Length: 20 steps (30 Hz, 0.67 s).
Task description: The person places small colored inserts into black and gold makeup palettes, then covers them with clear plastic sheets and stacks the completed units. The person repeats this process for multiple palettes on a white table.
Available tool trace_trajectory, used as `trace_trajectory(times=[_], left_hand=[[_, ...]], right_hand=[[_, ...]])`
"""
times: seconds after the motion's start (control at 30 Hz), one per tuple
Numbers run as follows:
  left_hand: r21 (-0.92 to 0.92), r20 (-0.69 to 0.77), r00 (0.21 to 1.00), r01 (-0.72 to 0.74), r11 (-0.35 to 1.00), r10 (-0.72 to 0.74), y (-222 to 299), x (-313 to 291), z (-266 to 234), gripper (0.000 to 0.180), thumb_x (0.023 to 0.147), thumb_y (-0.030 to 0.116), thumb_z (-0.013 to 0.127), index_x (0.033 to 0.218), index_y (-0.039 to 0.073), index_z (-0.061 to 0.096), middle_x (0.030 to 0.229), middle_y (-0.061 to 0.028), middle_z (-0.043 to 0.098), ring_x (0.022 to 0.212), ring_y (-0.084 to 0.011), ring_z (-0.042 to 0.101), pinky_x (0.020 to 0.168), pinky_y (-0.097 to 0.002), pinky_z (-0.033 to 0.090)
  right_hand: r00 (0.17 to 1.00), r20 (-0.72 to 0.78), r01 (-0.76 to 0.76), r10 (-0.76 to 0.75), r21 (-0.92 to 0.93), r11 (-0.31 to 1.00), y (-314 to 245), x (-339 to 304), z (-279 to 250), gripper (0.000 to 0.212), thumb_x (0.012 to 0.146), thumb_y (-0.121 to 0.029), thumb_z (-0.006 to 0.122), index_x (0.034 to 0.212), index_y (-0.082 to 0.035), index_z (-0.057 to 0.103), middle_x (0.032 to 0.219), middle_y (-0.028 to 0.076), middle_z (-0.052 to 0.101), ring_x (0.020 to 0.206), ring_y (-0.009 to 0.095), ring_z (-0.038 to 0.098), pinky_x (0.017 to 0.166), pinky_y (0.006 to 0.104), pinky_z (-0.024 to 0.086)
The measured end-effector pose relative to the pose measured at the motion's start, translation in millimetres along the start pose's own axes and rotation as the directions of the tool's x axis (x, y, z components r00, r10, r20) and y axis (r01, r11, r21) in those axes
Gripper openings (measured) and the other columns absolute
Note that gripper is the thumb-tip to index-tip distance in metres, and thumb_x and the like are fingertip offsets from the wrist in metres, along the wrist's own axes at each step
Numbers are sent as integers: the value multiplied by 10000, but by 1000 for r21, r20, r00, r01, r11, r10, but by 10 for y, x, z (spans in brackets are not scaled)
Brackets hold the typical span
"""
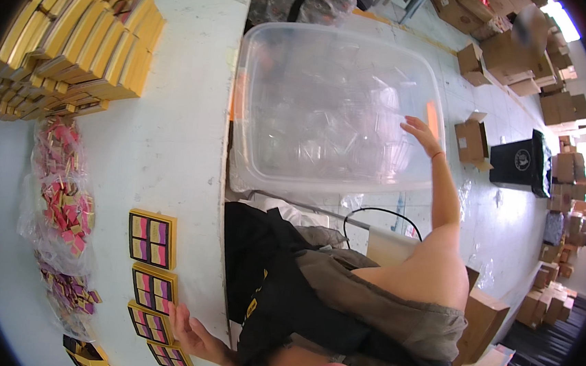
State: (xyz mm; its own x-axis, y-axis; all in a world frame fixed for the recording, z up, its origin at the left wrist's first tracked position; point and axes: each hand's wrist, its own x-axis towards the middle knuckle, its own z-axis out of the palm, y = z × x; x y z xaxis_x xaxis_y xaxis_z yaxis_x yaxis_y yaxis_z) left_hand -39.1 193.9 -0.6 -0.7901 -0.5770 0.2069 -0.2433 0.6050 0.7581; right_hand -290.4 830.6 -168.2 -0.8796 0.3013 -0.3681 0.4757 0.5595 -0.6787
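Observation:
My left hand [193,335] is low in the picture, by the table's edge. Its fingers are spread at the right side of a flat yellow-edged box [154,289] with four sections of pink, purple and gold pieces; whether they press on it I cannot tell. Two similar boxes, a lower one [148,324] and another [169,356], lie below it, and one more [152,239] lies above. My right hand [422,134] is stretched out over the right side of a large translucent plastic tub [252,173], its fingers apart and empty. Inside the tub are clear plastic pieces [339,118].
Stacked yellow-edged boxes [90,43] fill the table's far left. Below them lie plastic bags of small red-pink pieces [68,200] and purple pieces [68,289]. Right of the tub stand an open carton [473,139] and a black bin [518,163], with many cartons [569,174] beyond.

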Motion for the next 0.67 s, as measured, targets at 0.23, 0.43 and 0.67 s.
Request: trace_trajectory(times=[0.23,0.43,0.67], left_hand=[[17,44,998,-37,999,36,-23,220,126,265,1008,76,478,1164,-103,596,1318,-227,559,1226,-309,553,1003,-373,494],[-55,-121,989,-91,994,84,-55,175,30,247,1002,78,495,1123,-98,620,1251,-220,604,1175,-302,592,972,-353,509],[-201,-233,962,93,975,-139,-205,-106,160,240,1002,95,503,1113,-70,636,1246,-212,616,1138,-295,617,948,-328,515]], right_hand=[[865,433,159,252,-714,682,194,11,-275,1111,613,-302,897,1517,-48,301,1515,220,374,1406,317,365,1154,401,313],[674,534,18,511,-702,711,42,318,138,1000,618,-468,865,1416,-30,452,1407,179,508,1284,304,501,1077,396,402],[748,616,367,248,-695,619,-16,426,261,884,609,-594,832,1224,-3,600,1221,177,611,1161,338,562,1011,420,431]])
